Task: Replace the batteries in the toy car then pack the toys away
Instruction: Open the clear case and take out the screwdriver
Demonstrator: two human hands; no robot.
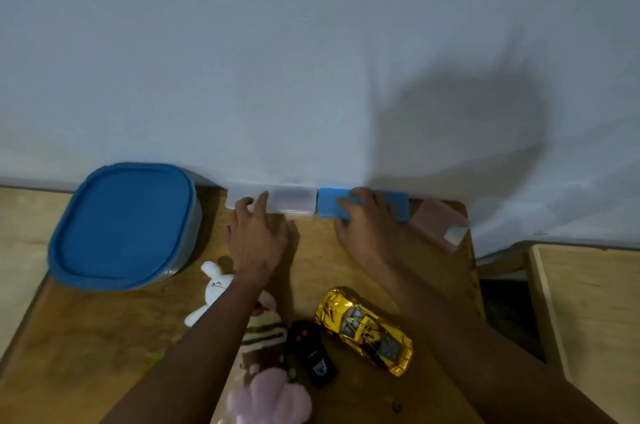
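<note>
Gold toy car (367, 330) waits at five o'clock, untouched. At twelve, the left hand (256, 240) lies flat-fingered on the clear case (294, 202) and the right hand (363, 226) covers the blue case (329, 204), grip unclear. Best to slide one case off the wall (311, 60) before opening it.

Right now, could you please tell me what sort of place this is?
Probably a room at home: a wooden table against a plain wall, holding a gold toy car, a white plush rabbit and a blue-lidded tub.
</note>
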